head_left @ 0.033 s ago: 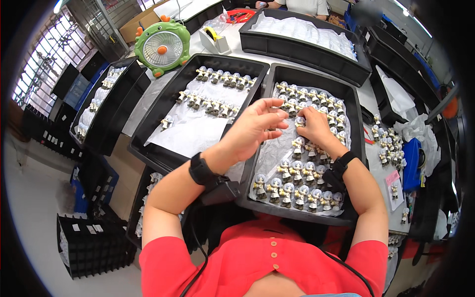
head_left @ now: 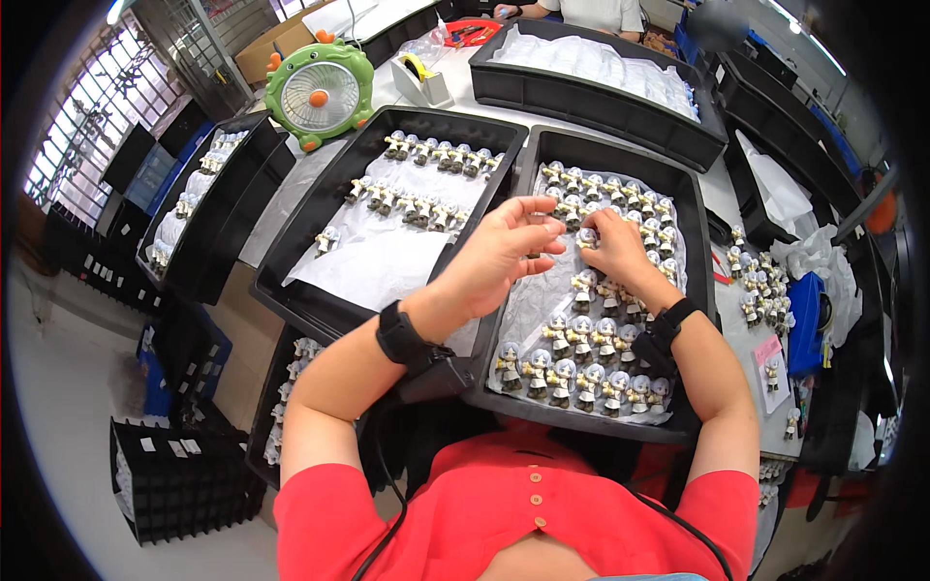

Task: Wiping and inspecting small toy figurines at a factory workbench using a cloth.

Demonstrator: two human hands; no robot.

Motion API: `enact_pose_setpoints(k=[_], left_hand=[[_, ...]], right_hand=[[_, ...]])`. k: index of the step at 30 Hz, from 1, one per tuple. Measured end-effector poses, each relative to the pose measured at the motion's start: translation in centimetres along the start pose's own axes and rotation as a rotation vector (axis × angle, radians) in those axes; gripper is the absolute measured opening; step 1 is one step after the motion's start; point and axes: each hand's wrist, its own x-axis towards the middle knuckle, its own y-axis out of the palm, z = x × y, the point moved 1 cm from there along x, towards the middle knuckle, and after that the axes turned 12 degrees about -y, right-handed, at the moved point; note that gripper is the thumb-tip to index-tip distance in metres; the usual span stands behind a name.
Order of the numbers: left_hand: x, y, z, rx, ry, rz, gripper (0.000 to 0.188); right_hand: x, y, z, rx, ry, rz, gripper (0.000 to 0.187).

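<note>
My right hand (head_left: 620, 250) is closed, its fingers pinching a small figurine (head_left: 587, 238) with pale hair and a dark base. This happens over the right black tray (head_left: 705, 223), where several rows of like figurines (head_left: 589, 382) lie on crinkled white sheeting. Beside it hovers my left hand (head_left: 489, 257), palm turned inward and fingers curved apart with nothing seen in them. The left hand is above the inner wall between this tray and the left black tray (head_left: 291, 257). Some figurines (head_left: 412, 205) lie in rows on white sheets in the left tray.
A green fan (head_left: 318, 99) and a tape dispenser (head_left: 420, 81) stand behind the left tray. Another black tray with white sheeting (head_left: 601, 102) lies at the back. More figurines (head_left: 765, 286) and a blue bin (head_left: 806, 324) sit at right. A co-worker's hand (head_left: 506, 11) shows far off.
My left forearm has shifted very slightly to the right. My right hand stays at the same figurine.
</note>
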Motion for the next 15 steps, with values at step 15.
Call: enact_pose_setpoints(k=[15], left_hand=[[1.3, -0.4, 1.8, 0.183, 0.236, 0.04, 0.059]], right_hand=[[0.7, -4.0, 6.1, 0.74, -0.295, -0.374, 0.041]])
